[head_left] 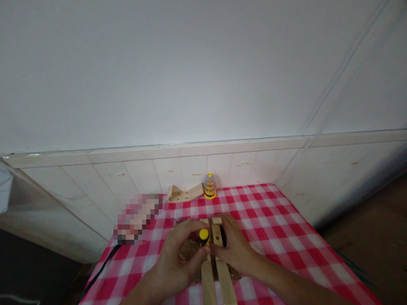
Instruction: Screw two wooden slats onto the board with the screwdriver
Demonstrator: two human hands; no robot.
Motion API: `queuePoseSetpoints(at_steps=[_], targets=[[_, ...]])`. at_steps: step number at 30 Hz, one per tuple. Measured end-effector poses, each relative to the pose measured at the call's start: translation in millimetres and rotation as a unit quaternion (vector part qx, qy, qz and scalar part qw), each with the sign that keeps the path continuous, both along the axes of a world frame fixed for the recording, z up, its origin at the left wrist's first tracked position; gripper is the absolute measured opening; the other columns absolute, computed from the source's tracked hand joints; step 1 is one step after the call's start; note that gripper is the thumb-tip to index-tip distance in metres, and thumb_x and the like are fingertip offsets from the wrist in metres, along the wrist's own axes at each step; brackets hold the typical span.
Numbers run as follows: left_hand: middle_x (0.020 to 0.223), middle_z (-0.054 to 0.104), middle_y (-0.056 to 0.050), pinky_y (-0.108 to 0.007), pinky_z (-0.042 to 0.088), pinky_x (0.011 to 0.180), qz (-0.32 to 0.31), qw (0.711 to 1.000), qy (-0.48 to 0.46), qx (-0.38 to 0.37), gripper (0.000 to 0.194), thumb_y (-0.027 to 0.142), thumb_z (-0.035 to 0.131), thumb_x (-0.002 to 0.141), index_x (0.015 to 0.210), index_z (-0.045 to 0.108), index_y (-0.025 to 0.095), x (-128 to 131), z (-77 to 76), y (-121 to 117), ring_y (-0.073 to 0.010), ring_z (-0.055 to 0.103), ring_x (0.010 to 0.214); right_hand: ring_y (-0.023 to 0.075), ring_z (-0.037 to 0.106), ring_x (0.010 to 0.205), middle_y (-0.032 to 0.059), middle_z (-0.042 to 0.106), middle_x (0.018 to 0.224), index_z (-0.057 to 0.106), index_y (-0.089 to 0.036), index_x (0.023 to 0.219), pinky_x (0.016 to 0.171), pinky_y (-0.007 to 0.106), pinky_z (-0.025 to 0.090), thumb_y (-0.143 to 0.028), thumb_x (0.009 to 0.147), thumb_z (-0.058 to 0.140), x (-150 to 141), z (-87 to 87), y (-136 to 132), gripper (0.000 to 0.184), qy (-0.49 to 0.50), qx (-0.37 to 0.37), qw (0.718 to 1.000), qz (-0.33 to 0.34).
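My left hand (173, 254) is closed, its thumb and fingers around a short yellow-and-black screwdriver (204, 235) whose handle end points up at me. Two pale wooden strips (208, 281) run side by side toward the table's near edge. My right hand (235, 243) grips the right wooden strip (226, 284) near its far end, where a dark hole and a small wooden block show. Under the strips lies a brown, rough-looking bundle (189, 249), mostly covered by my hands. The screwdriver's tip is hidden.
At the back of the red-and-white checked table (254, 203) stand a curved wooden piece with holes (186, 195) and a yellow-based clear container (210, 187). A blurred-out object (138, 218) with a black strap (104, 262) lies at left. A white wall rises behind.
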State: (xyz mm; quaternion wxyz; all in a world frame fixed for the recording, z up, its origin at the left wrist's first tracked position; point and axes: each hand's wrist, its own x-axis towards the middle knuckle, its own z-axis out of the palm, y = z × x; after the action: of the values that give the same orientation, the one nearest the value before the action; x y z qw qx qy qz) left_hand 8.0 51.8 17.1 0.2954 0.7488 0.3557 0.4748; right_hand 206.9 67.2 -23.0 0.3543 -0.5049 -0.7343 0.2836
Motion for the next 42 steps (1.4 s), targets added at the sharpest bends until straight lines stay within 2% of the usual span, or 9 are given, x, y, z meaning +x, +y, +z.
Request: queuePoseSetpoints(at_steps=[2,5,9,14,20,27,33,42], targets=[[0.095,0.071,-0.004,-0.025,0.058,0.072,0.013,0.999,-0.034,-0.036,0.031,0.016,0.069,0.081,0.111,0.065,0.024,2,1.1,1,-0.0163,0.069,0.082,0.0285,0.058,0.1,0.0064,0.063,0.104,0.062,-0.019,0.101,0.087,0.043,0.045,-0.024,0.07,0.085,0,-0.8,0,0.039,0.0,-0.007,1.0,-0.003],[0.089,0.07,-0.002,-0.023,0.058,0.071,0.076,0.989,-0.1,-0.083,0.028,0.017,0.07,0.08,0.107,0.064,0.022,5,0.4,4,-0.0149,0.069,0.079,0.0286,0.057,0.102,0.006,0.062,0.106,0.062,-0.021,0.105,0.089,0.043,0.045,-0.024,0.07,0.085,1,-2.2,0,0.042,0.003,-0.008,1.0,-0.001],[0.089,0.068,0.0,-0.022,0.058,0.072,0.15,0.973,-0.146,-0.096,0.033,0.02,0.074,0.078,0.108,0.062,0.022,6,-7.3,7,-0.0132,0.068,0.079,0.0295,0.056,0.105,0.006,0.061,0.109,0.063,-0.021,0.106,0.092,0.045,0.044,-0.022,0.07,0.085,1,-1.5,0,0.043,0.006,-0.008,1.0,0.003],[0.094,0.068,0.0,-0.023,0.058,0.075,0.126,0.981,-0.125,-0.081,0.032,0.021,0.073,0.08,0.11,0.061,0.024,5,-18.0,10,-0.0138,0.069,0.083,0.0302,0.057,0.104,0.0066,0.062,0.106,0.064,-0.02,0.103,0.091,0.045,0.045,-0.02,0.069,0.085,1,0.1,1,0.04,0.002,-0.011,1.0,0.001],[0.098,0.067,0.0,-0.024,0.058,0.077,0.12,0.985,-0.105,-0.059,0.034,0.021,0.073,0.081,0.113,0.061,0.025,4,-23.0,11,-0.014,0.069,0.087,0.0302,0.057,0.105,0.0071,0.061,0.108,0.064,-0.02,0.105,0.091,0.045,0.045,-0.02,0.069,0.085,2,-1.5,1,0.042,0.001,-0.007,1.0,0.004],[0.096,0.068,0.001,-0.024,0.058,0.076,0.125,0.987,-0.087,-0.042,0.037,0.019,0.076,0.078,0.111,0.061,0.026,4,-22.6,12,-0.0136,0.07,0.084,0.0295,0.057,0.104,0.0062,0.062,0.107,0.064,-0.021,0.105,0.091,0.044,0.045,-0.022,0.069,0.085,2,-4.9,1,0.042,0.005,-0.001,1.0,0.002],[0.095,0.071,0.0,-0.025,0.059,0.076,0.133,0.986,-0.088,-0.056,0.036,0.021,0.077,0.077,0.11,0.062,0.025,6,-22.5,12,-0.0147,0.071,0.083,0.0298,0.056,0.105,0.0065,0.062,0.108,0.064,-0.022,0.108,0.091,0.045,0.045,-0.021,0.069,0.085,2,-6.3,2,0.045,-0.004,-0.002,1.0,0.004],[0.1,0.072,-0.002,-0.026,0.059,0.08,0.1,0.987,-0.088,-0.092,0.04,0.018,0.07,0.081,0.119,0.06,0.025,5,-18.9,9,-0.016,0.071,0.091,0.0288,0.056,0.104,0.0057,0.061,0.107,0.063,-0.021,0.108,0.091,0.043,0.045,-0.021,0.069,0.085,2,-7.3,1,0.045,0.005,0.01,1.0,0.002]])
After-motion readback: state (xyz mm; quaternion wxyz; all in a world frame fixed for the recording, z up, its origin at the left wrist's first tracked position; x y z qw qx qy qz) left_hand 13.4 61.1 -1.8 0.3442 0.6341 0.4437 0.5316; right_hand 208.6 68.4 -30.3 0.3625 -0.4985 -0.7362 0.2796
